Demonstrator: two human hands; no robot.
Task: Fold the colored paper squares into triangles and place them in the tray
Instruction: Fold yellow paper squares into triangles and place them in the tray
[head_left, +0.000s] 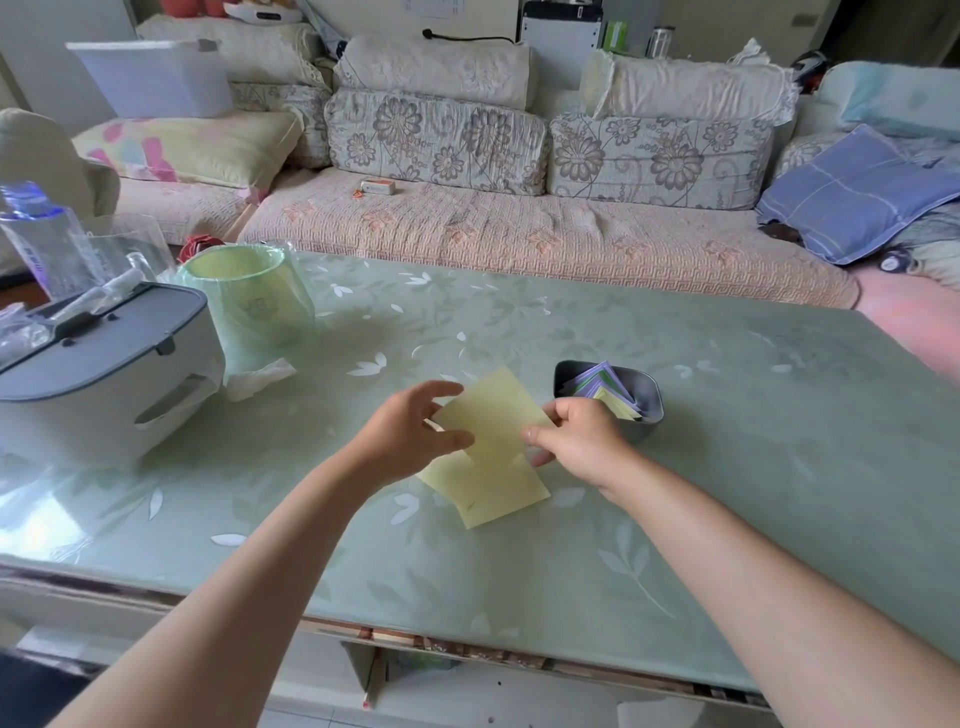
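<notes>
1. Left hand is pinching the left edge of a yellow paper square; right hand is pinching its right corner.
2. More yellow sheets are lying flat on the green table under it.
3. Grey tray is sitting just beside the right hand, holding folded purple, green and yellow pieces.
4. Grey lidded box and green bin are standing far left.

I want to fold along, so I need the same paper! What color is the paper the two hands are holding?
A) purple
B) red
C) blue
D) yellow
D: the left hand and the right hand each pinch an edge of a pale yellow paper square. The purple pieces are already in the gray tray.
</notes>
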